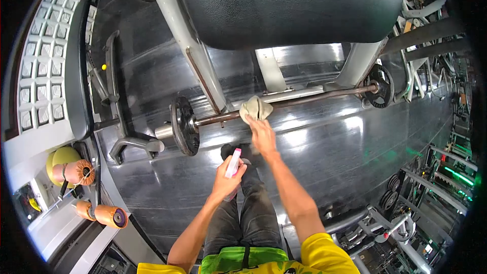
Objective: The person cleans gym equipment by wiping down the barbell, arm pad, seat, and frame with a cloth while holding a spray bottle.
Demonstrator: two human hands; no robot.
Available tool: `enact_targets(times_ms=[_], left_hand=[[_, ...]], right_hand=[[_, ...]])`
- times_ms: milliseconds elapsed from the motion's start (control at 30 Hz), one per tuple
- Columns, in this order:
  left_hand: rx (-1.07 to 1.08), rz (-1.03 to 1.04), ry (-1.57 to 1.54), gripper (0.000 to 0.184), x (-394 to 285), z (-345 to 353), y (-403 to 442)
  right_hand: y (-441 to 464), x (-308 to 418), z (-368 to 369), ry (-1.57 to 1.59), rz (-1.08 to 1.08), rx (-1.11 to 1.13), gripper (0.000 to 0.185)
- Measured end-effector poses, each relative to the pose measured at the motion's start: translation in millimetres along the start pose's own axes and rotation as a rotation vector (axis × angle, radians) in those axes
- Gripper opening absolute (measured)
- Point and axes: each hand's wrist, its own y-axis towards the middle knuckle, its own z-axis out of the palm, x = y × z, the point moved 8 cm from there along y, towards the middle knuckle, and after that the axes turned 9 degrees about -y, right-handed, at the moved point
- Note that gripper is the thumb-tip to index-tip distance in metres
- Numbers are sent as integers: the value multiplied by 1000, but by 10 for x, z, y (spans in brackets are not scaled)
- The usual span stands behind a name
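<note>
My right hand (262, 134) grips a pale beige cloth (255, 110), which lies against the bar of a barbell (309, 100). The bar looks brownish and worn, with a black weight plate (183, 126) on its left end and another plate (380, 86) on its right end. Lower and to the left, my left hand (228, 176) is closed around a spray bottle (234, 162) with a pink and white top. Most of the bottle's body is hidden by the fingers. The bottle is apart from the bar.
A black padded bench (294, 7) on a grey metal frame stands just beyond the bar. Another padded bench (80, 71) is at the left, near orange foam rollers (110, 216). Gym machines (401, 228) line the right side. Dark, shiny flooring (324, 157) lies below.
</note>
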Motion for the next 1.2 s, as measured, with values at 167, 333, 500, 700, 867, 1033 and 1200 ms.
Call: enact_targets(times_ms=[167, 333, 500, 700, 867, 1033, 1200], left_hand=[[100, 104, 239, 17, -207, 17, -77], [130, 149, 214, 17, -233, -7, -103], [177, 139, 206, 17, -176, -93, -120], [205, 59, 279, 20, -215, -207, -84], [373, 120, 248, 20, -336, -191, -66], [403, 59, 276, 23, -321, -277, -31], [406, 94, 279, 21, -335, -299, -1]], right_hand=[[125, -703, -407, -631, -311, -74, 45], [335, -790, -733, -478, 101, -217, 36], [372, -605, -50, -259, 289, -152, 22], [559, -374, 154, 262, 271, 117, 21], [961, -853, -276, -214, 224, 220, 34], [1074, -734, 371, -712, 169, 550, 26], [1048, -340, 621, -407, 122, 812, 24]])
